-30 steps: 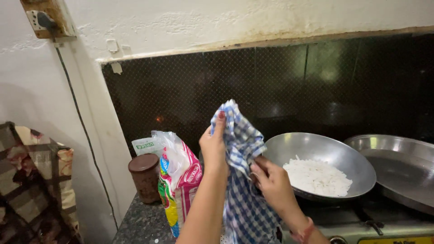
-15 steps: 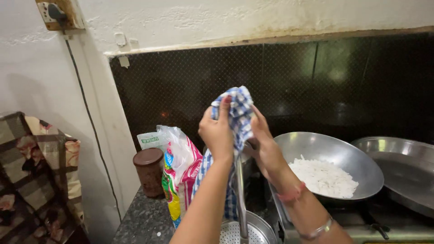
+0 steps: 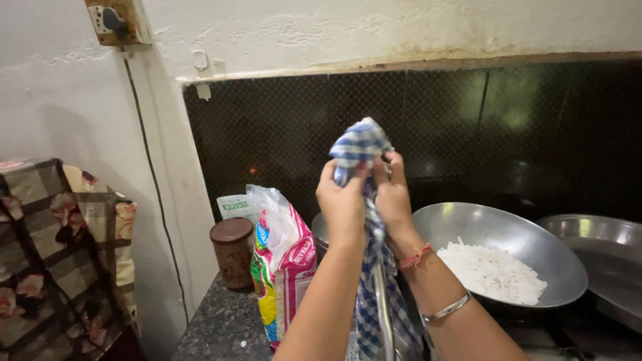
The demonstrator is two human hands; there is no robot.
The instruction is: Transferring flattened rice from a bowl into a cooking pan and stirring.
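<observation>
Behind both hands, the checked cloth [image 3: 363, 150] bunches — lower end cut off.

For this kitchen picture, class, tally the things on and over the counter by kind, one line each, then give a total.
Steel pans: 2
Checked cloth, held by left hand and right hand: 1
Bags: 2
Brown jar: 1
Total: 6

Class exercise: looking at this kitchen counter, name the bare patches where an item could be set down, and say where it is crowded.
One free patch shows: the dark speckled counter in front of the brown jar, left of the printed bag. Crowded: both hands, left hand and right hand, wring a checked cloth beside the rice pan and second pan.
</observation>
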